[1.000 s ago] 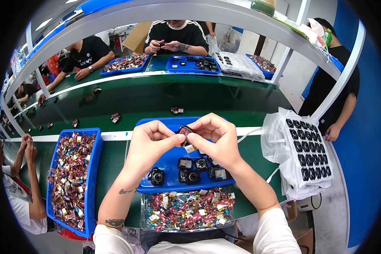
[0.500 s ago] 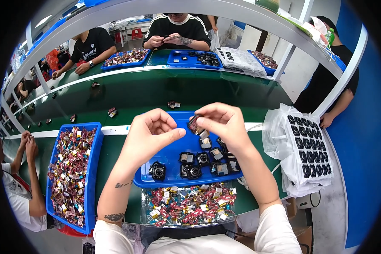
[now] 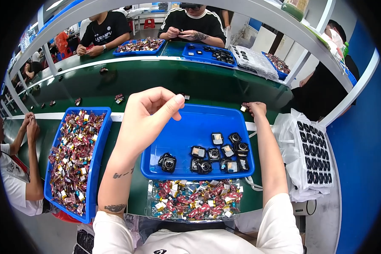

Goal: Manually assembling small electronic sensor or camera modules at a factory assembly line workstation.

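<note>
My left hand [image 3: 150,109] is raised over the left rim of a blue tray [image 3: 173,146], its fingers curled in and its thumb against them; I see nothing in it. Stretched out to the far right, my right hand [image 3: 257,109] pinches a small electronic part [image 3: 244,108] with a pale block and dark red bits, over the green belt. In the tray lie several black smartwatch cases [image 3: 214,154], some with the round back up, others showing a silvery inside. One watch case [image 3: 168,162] sits apart at the left.
A clear tray [image 3: 150,203] of loose red, white and yellow parts is nearest me. At left stands a blue bin [image 3: 99,156] of similar parts. White foam trays [image 3: 290,148] with black watch cases are stacked at right. Across the green belt [image 3: 148,80], people work under a white shelf frame.
My right hand has moved from above the tray out to the right and away, over the belt, with the part. My left hand stays curled. The view has shifted slightly.
</note>
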Demonstrator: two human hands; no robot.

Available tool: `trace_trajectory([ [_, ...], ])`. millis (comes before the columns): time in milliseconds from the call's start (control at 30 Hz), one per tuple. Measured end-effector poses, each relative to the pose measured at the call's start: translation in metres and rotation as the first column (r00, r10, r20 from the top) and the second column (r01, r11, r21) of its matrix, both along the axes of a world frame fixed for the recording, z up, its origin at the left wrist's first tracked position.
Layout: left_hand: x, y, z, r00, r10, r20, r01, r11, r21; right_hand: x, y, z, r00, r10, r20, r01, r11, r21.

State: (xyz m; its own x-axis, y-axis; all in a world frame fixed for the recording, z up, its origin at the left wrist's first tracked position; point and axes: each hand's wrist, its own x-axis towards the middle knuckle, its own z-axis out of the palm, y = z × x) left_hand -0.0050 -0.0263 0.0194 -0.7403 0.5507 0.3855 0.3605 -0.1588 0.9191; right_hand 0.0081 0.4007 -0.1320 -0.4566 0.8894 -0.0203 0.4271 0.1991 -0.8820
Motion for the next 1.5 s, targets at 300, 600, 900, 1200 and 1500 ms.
trace_trajectory([
  [300, -0.001, 0.000, -0.003, 0.997, -0.078, -0.004, 0.078, 0.997, -0.001, 0.020, -0.065, 0.037, 0.876, 0.482, -0.015, -0.429, 0.792, 0.434],
  [600, 0.006, 0.010, -0.008, 0.927, -0.138, -0.350, 0.055, 0.970, -0.236, 0.120, -0.225, 0.084, 0.073, 0.942, 0.329, -0.914, -0.069, 0.400],
  [900, 0.014, 0.010, -0.003, 0.963, -0.214, -0.161, 0.130, 0.899, -0.418, 0.148, -0.247, 0.076, 0.173, 0.850, 0.498, -0.873, -0.101, 0.477],
  [1200, 0.017, 0.010, -0.010, 0.907, -0.291, -0.305, 0.194, 0.930, -0.311, 0.141, -0.252, 0.079, 0.104, 0.982, 0.158, -0.905, 0.028, 0.424],
  [1500, 0.016, 0.004, 0.000, 0.915, -0.385, -0.117, 0.362, 0.915, -0.180, 0.116, -0.238, 0.129, 0.396, 0.882, -0.258, -0.828, 0.464, 0.315],
])
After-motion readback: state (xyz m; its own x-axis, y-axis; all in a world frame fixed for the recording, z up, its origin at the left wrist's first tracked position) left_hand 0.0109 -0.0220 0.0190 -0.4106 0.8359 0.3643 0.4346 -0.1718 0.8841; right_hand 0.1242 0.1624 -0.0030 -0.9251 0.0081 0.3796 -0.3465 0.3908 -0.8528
